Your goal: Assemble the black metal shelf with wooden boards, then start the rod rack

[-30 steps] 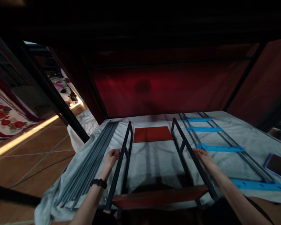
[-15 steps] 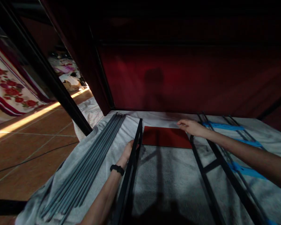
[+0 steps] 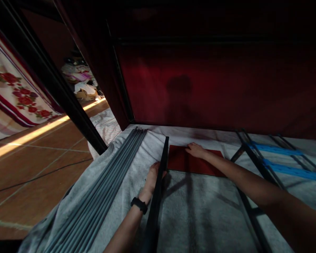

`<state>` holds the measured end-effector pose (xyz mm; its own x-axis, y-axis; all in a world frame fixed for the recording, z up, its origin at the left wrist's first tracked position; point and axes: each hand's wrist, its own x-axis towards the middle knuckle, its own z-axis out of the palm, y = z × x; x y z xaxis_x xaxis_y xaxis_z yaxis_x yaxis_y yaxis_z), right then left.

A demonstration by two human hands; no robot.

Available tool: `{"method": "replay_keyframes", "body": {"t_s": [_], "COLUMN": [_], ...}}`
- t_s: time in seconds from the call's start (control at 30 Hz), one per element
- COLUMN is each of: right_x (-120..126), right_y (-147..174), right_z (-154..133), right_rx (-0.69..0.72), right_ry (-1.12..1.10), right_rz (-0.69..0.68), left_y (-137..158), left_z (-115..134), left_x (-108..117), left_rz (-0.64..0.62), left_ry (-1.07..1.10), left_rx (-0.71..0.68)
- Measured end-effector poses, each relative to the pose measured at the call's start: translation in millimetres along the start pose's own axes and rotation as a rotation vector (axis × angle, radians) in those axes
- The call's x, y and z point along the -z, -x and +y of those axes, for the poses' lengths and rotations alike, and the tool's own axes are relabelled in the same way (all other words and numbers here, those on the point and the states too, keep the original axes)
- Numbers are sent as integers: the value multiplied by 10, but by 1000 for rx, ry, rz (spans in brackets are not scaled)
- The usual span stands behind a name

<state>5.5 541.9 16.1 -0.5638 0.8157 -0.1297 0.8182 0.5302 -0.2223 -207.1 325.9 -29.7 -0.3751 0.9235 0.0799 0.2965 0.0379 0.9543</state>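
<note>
My left hand [image 3: 154, 175], with a black band on its wrist, is closed round a black metal frame rail [image 3: 160, 182] that stands on edge, tilted, on the grey cloth. My right hand [image 3: 196, 150] reaches across to a flat red board [image 3: 205, 162]. Its fingers are bent over the board's far edge, the tips partly hidden. Just right of that rail, the board lies at the far end of the bed. My right forearm covers part of another black ladder-like frame [image 3: 252, 211].
Several grey rods [image 3: 107, 179] lie bundled at the left. Blue strips [image 3: 292, 168] cross thin dark rods at the right. A dark red headboard [image 3: 213, 88] rises behind. A black post [image 3: 76, 102] slants up at the left, above the tiled floor [image 3: 55, 189].
My right hand has moved left and down, from beyond the red board's right corner onto its far edge. My left hand still grips the rail. The view has shifted slightly.
</note>
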Motion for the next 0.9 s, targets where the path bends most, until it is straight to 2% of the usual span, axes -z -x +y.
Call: {"method": "replay_keyframes", "body": {"t_s": [0.1,0.33,0.53,0.63,0.9], "right_x": [-4,0,15,-5,-128], "right_y": [-95,-262,-256,-261,-333], "right_z": [43,91,9,-29,-77], "right_rx": [17,52,87,53,-133], "right_ry": [-14,-106,-154,-151,96], "right_rz": [-4,-14,-105,-113,-47], "left_y": [60,116,125,139,136], "left_z": [-1,82,153,143,189], "left_x": [27,58,110,113,48], "left_rz": [30,-39,-167,-155,-70], "left_ry": [-91,-211,-279,-323,-393], "left_rx": [-77,-110,-125,-115,-67]}}
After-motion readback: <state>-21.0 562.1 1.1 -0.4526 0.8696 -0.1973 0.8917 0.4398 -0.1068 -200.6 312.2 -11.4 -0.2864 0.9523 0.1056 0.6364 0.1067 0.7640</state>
